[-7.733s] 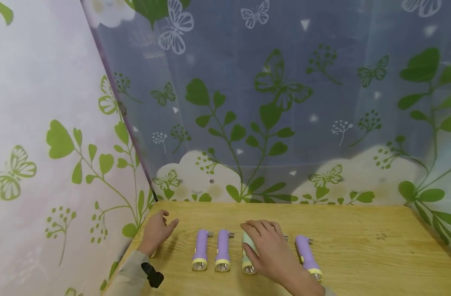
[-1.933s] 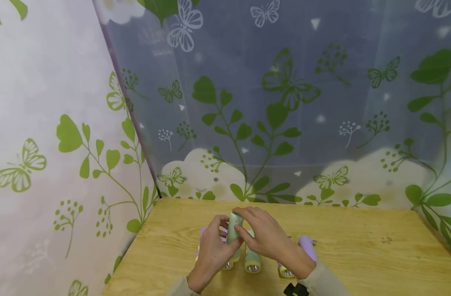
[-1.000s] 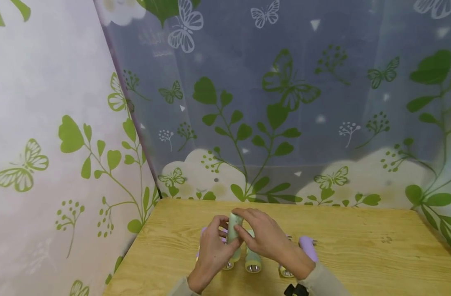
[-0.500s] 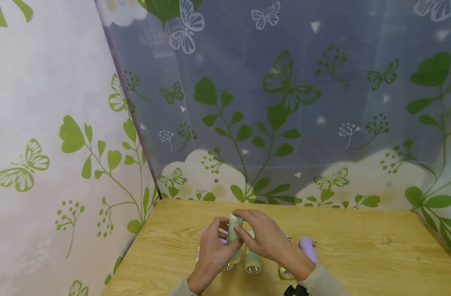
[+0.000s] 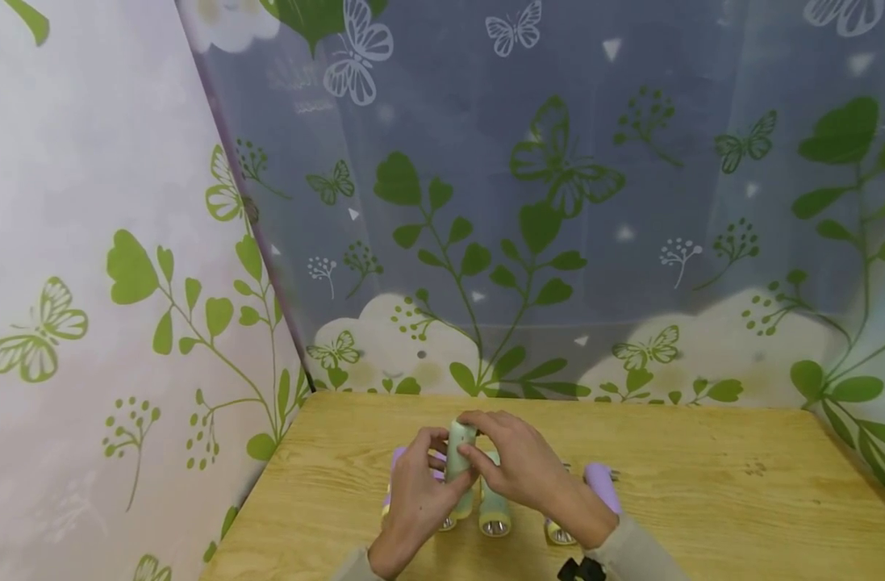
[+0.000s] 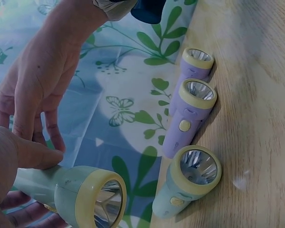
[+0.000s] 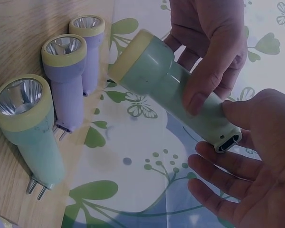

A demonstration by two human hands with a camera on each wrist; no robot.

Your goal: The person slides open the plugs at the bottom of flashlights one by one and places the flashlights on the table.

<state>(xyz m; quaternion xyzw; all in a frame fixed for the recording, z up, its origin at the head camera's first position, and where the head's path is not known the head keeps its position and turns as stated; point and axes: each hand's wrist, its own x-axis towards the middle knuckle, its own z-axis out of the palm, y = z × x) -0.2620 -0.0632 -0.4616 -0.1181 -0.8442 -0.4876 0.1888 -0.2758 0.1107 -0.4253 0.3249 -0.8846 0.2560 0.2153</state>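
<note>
My left hand [image 5: 419,500] grips a pale green flashlight [image 5: 460,450] above the table, thumb across its body. Its yellow-rimmed lens [image 6: 110,204] faces away from the tail end. At that tail end, my right hand [image 5: 522,464] has its thumb on one side and forefinger on the other, beside a recessed plug slot [image 7: 228,143] with metal prongs in it. Behind and below the hands a second green flashlight [image 7: 38,147] lies on the table, two prongs sticking out. Purple flashlights [image 7: 66,102] lie to its left, partly covered by my left hand in the head view.
To the right, a purple flashlight [image 5: 602,484] lies partly behind my right wrist, with another purple one [image 6: 175,137] beside it. The wooden table [image 5: 703,484] meets a patterned back curtain [image 5: 442,242] and a pale left curtain [image 5: 123,339].
Since the oldest frame, my left hand has come from the table's left edge to the middle and now holds the green flashlight with my right. Over the last two seconds both hands stay almost still.
</note>
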